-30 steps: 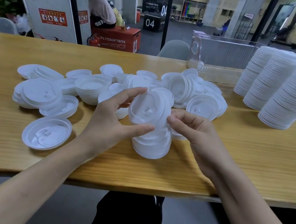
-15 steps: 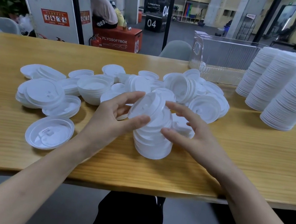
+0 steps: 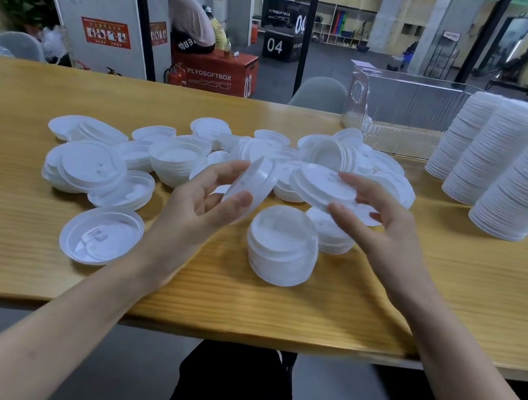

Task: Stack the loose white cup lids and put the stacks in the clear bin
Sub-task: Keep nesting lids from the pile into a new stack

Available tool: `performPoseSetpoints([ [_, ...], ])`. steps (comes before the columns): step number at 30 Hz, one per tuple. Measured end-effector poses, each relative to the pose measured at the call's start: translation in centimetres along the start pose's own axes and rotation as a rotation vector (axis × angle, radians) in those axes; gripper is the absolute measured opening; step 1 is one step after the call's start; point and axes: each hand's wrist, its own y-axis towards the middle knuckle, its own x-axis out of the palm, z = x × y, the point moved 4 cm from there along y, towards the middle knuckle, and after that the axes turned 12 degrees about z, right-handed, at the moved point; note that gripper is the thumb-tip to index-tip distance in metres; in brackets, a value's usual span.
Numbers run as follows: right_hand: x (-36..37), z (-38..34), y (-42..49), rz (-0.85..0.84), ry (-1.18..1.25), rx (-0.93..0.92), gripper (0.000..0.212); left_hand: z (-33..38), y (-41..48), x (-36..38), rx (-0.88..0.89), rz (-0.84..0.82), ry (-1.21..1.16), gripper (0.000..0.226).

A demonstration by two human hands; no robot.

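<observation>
My left hand fingers pinch a tilted white plastic cup lid, right hand pinches a second lid above the short lid stack on the wooden desk; three tall stacks stand beside the clear plastic bin, not yet binned, and many loose lids are left.

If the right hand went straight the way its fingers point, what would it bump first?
Probably the tilted lid gripped by the left hand. The right hand points leftward, and the flat lid it holds would touch first; depth is unclear.
</observation>
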Motion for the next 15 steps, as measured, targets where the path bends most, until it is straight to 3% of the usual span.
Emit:
performPoseSetpoints([
  [7,-1.0,1.3,-0.5,0.035,0.017,0.07,0.045,-0.1,-0.1,0.8,0.006,-0.035,0.011,0.069],
  [15,-1.3,1.4,-1.0,0.038,0.031,0.076,0.044,-0.2,0.1,0.9,0.02,0.005,0.014,0.062],
])
